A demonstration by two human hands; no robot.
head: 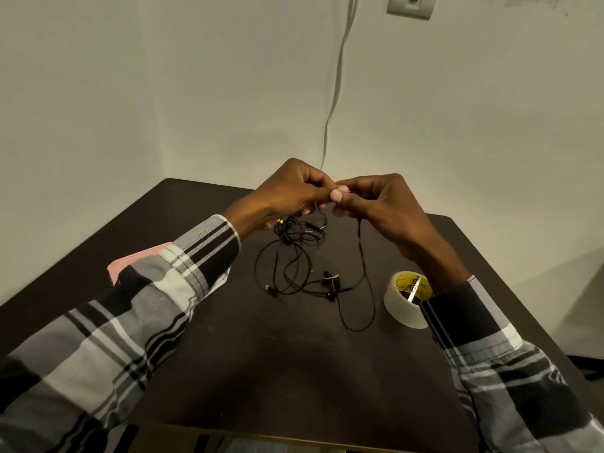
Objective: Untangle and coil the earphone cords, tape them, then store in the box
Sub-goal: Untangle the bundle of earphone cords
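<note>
Black earphone cords (pixel 295 263) lie tangled on the dark table (pixel 261 354), with earbuds near the middle. My left hand (pixel 287 194) and my right hand (pixel 382 207) are raised above the tangle, fingertips meeting, both pinching a stretch of cord. One strand (pixel 362 256) hangs from my right hand down to a loop on the table. A roll of clear tape (pixel 407 299) with a yellow core stands to the right, partly behind my right sleeve. A pink box (pixel 137 259) shows at the left, mostly hidden by my left sleeve.
The table stands in a corner against pale walls. A white cable (pixel 336 93) runs down the wall behind it from near a wall plate (pixel 411 6). The table's near edge is at the bottom of the view.
</note>
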